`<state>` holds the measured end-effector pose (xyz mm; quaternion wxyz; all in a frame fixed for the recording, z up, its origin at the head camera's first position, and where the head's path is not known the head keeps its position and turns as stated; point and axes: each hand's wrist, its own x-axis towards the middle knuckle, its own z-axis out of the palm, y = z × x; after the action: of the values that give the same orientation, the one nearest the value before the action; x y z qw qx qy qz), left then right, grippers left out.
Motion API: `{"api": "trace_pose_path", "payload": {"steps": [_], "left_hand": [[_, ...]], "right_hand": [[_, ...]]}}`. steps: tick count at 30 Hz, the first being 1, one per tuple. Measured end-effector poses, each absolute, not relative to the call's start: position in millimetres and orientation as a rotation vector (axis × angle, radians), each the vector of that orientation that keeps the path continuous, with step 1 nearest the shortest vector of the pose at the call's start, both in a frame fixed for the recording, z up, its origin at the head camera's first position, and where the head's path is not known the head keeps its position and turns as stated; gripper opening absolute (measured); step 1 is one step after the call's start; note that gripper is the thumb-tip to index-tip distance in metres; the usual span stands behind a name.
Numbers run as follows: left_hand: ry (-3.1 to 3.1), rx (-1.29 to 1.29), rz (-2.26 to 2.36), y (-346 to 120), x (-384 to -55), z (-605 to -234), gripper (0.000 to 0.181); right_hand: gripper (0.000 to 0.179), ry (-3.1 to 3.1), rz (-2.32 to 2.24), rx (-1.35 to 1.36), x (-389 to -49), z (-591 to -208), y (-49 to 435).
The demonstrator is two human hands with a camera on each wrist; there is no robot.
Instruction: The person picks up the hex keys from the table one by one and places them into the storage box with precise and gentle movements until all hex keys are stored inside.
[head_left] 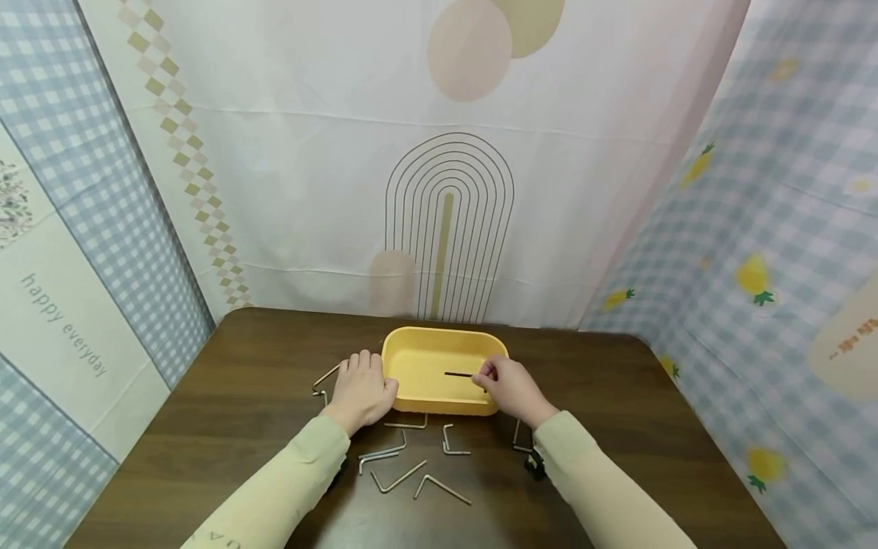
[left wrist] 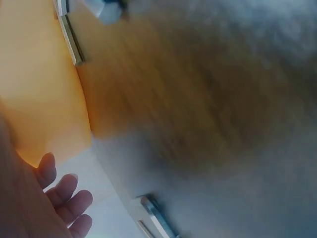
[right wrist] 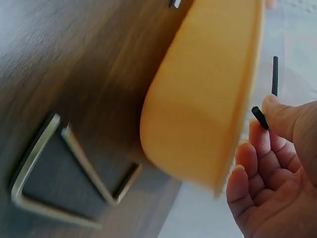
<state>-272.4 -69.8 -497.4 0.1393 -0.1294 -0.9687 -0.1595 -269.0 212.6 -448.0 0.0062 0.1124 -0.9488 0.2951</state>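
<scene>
My right hand (head_left: 511, 389) is pinching a black stick (head_left: 458, 374) over the yellow tray (head_left: 418, 370); my left hand (head_left: 361, 389) is loosely touching its side.

Room above the yellow tray (head_left: 435, 406) between left hand (head_left: 362, 389) and black stick (head_left: 457, 374), but bent metal sticks (head_left: 449, 489) in front.

The yellow tray (head_left: 411, 374) looks smooth plastic, the black hex key (head_left: 456, 374) matt; at six o'clock, metallic keys (head_left: 449, 489) gleam; at twelve, creased cloth (head_left: 309, 191).
</scene>
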Motion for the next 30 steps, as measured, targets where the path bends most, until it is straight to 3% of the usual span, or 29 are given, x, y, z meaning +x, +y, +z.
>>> {"api": "trace_pose_path", "payload": {"steps": [17,30], "left_hand": [[-2.799,-0.327,-0.496,-67,-274,-497,0.023],[-2.875,-0.3,-0.437,-65,-274,-493,0.027]], "right_hand": [[0.021,-3.08,0.767,0.333,-275,-454,185],[0.005,-2.982,0.801,0.297,-274,-461,189]]}}
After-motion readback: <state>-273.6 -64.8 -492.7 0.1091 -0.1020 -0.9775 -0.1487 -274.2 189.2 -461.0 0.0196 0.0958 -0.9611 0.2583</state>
